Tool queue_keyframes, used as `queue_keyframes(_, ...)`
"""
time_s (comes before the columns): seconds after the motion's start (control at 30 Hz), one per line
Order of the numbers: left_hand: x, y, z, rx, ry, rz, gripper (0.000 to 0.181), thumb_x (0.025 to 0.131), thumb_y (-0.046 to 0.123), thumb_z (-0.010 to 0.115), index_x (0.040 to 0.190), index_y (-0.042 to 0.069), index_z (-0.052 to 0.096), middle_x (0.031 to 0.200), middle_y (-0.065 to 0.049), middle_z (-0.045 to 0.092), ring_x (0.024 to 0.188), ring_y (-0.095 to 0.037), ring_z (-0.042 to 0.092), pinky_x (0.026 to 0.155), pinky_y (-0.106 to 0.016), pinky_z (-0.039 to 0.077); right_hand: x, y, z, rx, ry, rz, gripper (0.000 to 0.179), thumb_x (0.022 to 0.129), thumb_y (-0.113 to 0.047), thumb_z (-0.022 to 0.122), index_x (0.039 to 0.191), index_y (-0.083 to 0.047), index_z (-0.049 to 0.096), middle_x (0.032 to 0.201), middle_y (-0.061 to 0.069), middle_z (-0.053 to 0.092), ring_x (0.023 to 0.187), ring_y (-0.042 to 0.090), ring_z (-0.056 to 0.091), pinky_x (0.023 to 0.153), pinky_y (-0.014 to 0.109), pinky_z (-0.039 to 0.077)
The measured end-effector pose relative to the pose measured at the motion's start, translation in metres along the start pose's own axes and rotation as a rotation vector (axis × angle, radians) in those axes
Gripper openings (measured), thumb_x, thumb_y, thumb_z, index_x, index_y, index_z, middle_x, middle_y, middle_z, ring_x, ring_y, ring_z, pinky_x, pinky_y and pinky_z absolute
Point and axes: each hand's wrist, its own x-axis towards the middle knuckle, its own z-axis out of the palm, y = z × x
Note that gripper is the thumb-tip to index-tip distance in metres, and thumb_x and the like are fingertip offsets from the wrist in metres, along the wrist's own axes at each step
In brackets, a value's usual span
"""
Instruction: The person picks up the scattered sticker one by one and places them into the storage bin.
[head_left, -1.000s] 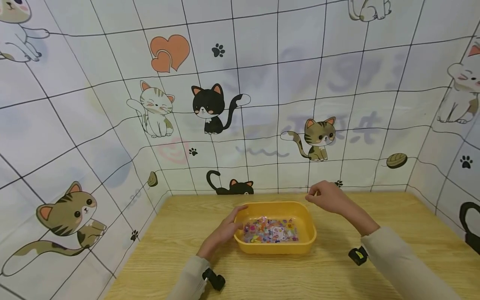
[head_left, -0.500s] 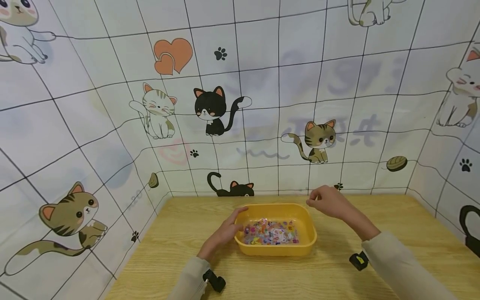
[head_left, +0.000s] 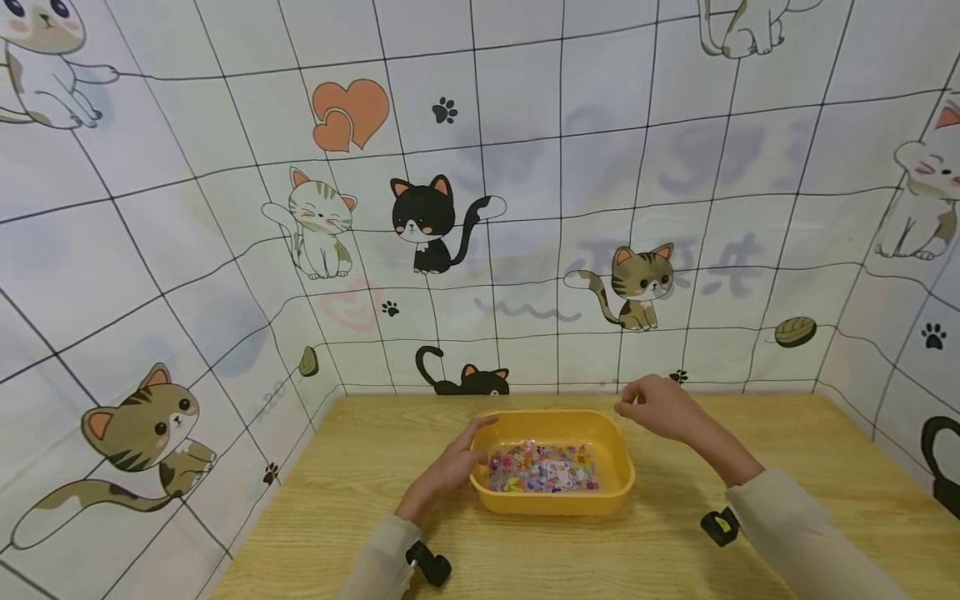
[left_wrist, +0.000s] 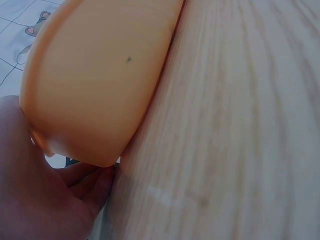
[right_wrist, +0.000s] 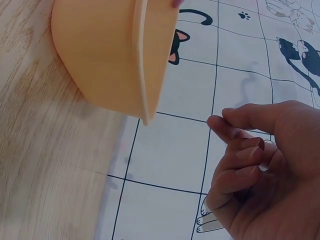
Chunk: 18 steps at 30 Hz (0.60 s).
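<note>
A yellow plastic basin [head_left: 551,503] stands on the wooden table in the head view. Many small, colourful, shiny pieces [head_left: 525,467] cover its bottom, among them a larger white, face-like piece [head_left: 559,474]. My left hand [head_left: 450,467] grips the basin's left side, the thumb at the rim; in the left wrist view its fingers [left_wrist: 97,187] curl at the basin's corner. Beyond the basin's far right corner, my right hand [head_left: 660,406] hovers in the air. Its thumb and forefinger tips come together and the other fingers [right_wrist: 235,172] are curled; I see nothing between them.
Wood-grain tabletop [head_left: 337,517] surrounds the basin. A white sheet with black grid lines and cartoon cats [head_left: 423,221] hangs behind and at both sides. A black wrist camera [head_left: 429,563] sits on the left sleeve, another black device [head_left: 720,527] by the right sleeve.
The whole head view shifts slightly downward in the picture. Both hands and the basin keep their places relative to each other.
</note>
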Motion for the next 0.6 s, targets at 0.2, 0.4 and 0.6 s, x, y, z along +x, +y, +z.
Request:
queue_keyframes(0.2, -0.0015, 0.0012, 0.0007, -0.002, 0.001, 0.001, 0.069, 0.092, 0.009, 0.05, 0.158, 0.023, 0.038, 0.17, -0.012, 0.029, 0.156, -0.043, 0.027, 0.122, -0.066, 0.023, -0.001, 0.0037, 0.0032, 0.013, -0.003, -0.004, 0.02, 0.097, -0.021, 0.064, 0.087, -0.007, 0.074, 0.071, 0.002, 0.062, 0.06, 0.016, 0.049, 0.055, 0.032, 0.042)
queue_keyframes(0.4, -0.0031, 0.0023, 0.0013, 0.0, 0.0, -0.008, 0.069, 0.092, 0.009, 0.05, 0.158, 0.023, 0.038, 0.169, -0.014, 0.029, 0.156, -0.043, 0.026, 0.121, -0.067, 0.024, -0.0024, 0.005, 0.0037, 0.013, -0.006, -0.008, 0.02, 0.097, -0.022, 0.065, 0.087, -0.008, 0.074, 0.071, 0.003, 0.062, 0.059, 0.015, 0.048, 0.054, 0.031, 0.041)
queue_keyframes(0.6, -0.0038, 0.0027, 0.0012, 0.006, -0.001, -0.005, 0.069, 0.092, 0.009, 0.049, 0.159, 0.023, 0.037, 0.17, -0.014, 0.028, 0.156, -0.043, 0.025, 0.121, -0.068, 0.023, -0.0026, 0.0056, 0.0045, 0.006, 0.005, -0.024, 0.019, 0.097, -0.021, 0.065, 0.085, -0.009, 0.074, 0.069, 0.001, 0.06, 0.057, 0.014, 0.047, 0.054, 0.031, 0.04)
